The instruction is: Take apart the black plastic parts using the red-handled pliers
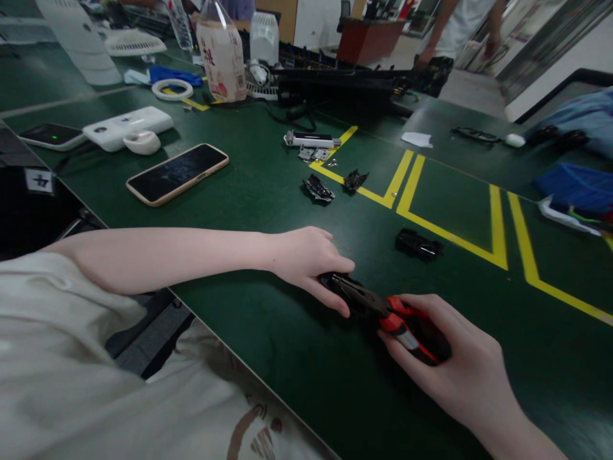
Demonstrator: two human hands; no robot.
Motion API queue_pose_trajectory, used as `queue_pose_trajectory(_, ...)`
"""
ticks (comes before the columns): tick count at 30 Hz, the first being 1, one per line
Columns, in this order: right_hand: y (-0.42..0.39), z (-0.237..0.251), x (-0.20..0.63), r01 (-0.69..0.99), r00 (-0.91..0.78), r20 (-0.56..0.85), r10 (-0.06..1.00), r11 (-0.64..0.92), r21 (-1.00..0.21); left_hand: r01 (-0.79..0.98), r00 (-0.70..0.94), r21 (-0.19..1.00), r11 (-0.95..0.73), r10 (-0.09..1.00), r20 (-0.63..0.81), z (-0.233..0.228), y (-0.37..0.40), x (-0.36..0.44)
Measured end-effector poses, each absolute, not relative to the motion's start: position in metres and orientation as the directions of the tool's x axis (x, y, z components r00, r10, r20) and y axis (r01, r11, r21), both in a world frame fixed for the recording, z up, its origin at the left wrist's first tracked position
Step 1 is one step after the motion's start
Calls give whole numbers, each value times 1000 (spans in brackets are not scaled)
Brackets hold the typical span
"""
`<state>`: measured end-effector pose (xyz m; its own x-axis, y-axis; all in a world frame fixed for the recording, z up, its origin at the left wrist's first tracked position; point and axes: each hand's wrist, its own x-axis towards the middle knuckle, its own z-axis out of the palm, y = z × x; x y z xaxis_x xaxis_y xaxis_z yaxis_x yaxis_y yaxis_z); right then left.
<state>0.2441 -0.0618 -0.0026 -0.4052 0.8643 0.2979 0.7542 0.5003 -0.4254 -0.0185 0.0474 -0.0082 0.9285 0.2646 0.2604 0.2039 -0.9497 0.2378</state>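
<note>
- While the right hand (460, 358) curls around the red-and-black handles of the pliers (395, 324), the left hand (311, 262) pinches a small black part (335, 279) between thumb and fingers, low over the near side of the surface.
- The pliers' metal nose reaches in at this part; whether it bites on it, I cannot tell.
- Under both hands spreads the dark green surface (258, 185), its near edge running slantwise past the person's light shirt (71, 370).
- Just beyond the hands lies another black piece (418, 244), near the yellow tape (498, 223) that marks off boxes on the surface.
- Farther in, two jagged black fragments (318, 188) sit near a slim metal-cased device (312, 140) and some small metal plates (313, 154).
- To the left, a phone (178, 174) in a tan case lies face up, near a white power bank (129, 128).
- Toward the far side stand a pink-labelled bottle (223, 61) and a white fan (264, 45), with a white tape ring (163, 96) before a blue cloth (175, 75).
- At the far right are a pair of glasses (476, 134) and a blue tray (575, 186).
- Beyond the surface, a person in a pale top (464, 32) stands near a reddish-brown desk (368, 39).
</note>
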Motion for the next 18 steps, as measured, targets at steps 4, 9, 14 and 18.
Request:
queue_pose_trajectory(4, -63, -5, 241, 754, -393, 327, 860, 505, -420, 172, 933, 226, -959, 232, 276, -7, 48, -19)
queue_pose_trajectory(9, -63, -7, 244, 762, -401, 362, 841, 526, -377, 179, 935, 255, -950, 245, 257, -5, 47, -19)
queue_pose_trajectory(14, -63, -10, 247, 770, -413, 369, 833, 535, -347, 190, 936, 311, -931, 268, 230, -5, 48, -18)
queue_pose_trajectory(18, -63, -10, 247, 774, -416, 372, 830, 538, -334, 189, 935, 300, -935, 265, 235, -5, 48, -18)
